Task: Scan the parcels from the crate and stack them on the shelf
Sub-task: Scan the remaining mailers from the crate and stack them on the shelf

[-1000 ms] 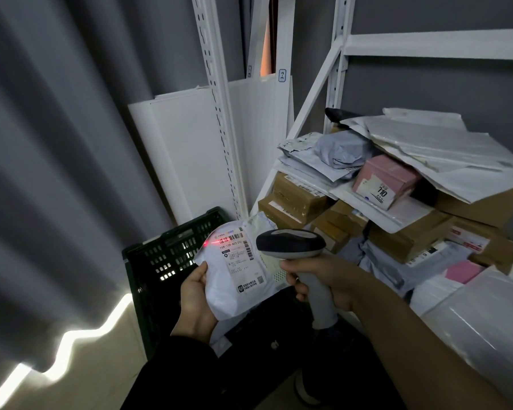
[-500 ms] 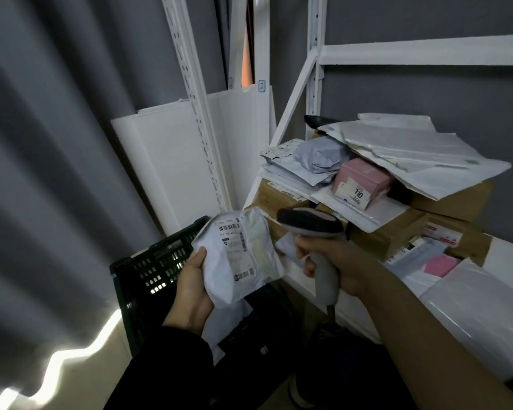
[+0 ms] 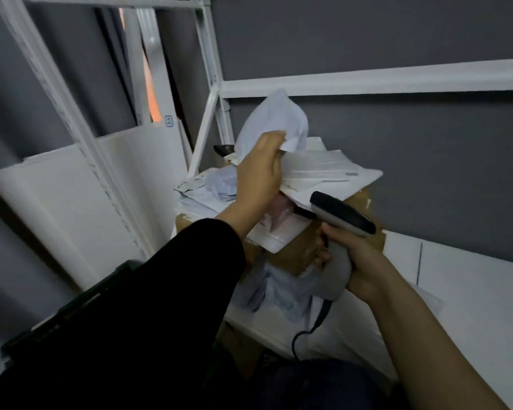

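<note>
Parcel (image 3: 274,122) in white plastic is hanging above the heap on the shelf (image 3: 471,279), at the far middle of the scene, where the left hand (image 3: 259,170) is clutching its lower edge, the grip curled tight on the wrapper. The right hand (image 3: 359,261), nearer and further right, is wrapping its grip round the grey handle of the scanner (image 3: 341,216) (black head pointing left toward the heap), with the cable (image 3: 314,324) trailing down. Envelopes (image 3: 323,170) and cardboard boxes (image 3: 296,255) are lying stacked beneath the parcel; the dark crate (image 3: 57,318) is sitting low at the near left, partly hidden by a black sleeve (image 3: 160,306).
</note>
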